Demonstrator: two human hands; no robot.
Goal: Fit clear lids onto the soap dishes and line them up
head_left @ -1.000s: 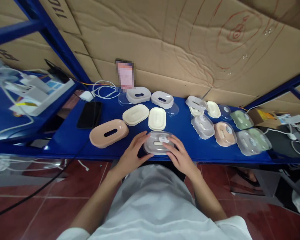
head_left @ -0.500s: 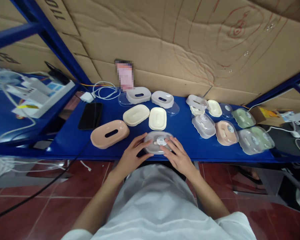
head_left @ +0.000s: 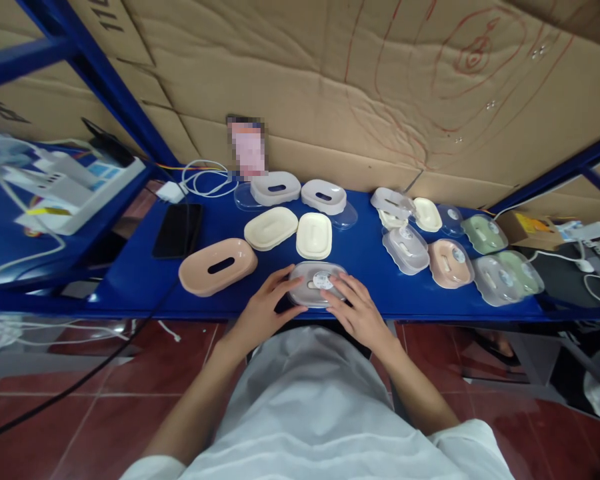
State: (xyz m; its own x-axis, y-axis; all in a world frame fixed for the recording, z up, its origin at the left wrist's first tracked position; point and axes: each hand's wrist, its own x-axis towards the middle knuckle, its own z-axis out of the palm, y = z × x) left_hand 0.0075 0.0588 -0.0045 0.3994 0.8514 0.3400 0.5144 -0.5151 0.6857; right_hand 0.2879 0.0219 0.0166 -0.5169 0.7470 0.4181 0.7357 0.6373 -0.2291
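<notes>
A grey soap box with a clear lid (head_left: pixel 314 280) and a round white sticker lies at the near edge of the blue shelf (head_left: pixel 145 280). My left hand (head_left: pixel 263 310) rests on its left end, fingers stretched over the lid. From the other side my right hand (head_left: pixel 355 310) presses flat on the right end. Both hands lie on the lid with fingers spread rather than wrapped round it.
A pink box base (head_left: pixel 217 265) lies left of it, two cream trays (head_left: pixel 314 235) and two grey bases (head_left: pixel 324 196) behind. Several lidded boxes (head_left: pixel 450 263) are grouped at the right. A black phone (head_left: pixel 177 229), white cables (head_left: pixel 207 179) and cardboard wall (head_left: pixel 330 80) stand behind.
Both hands slid slightly inward over the lid, the right one covering more of its right end. The box has stayed in place.
</notes>
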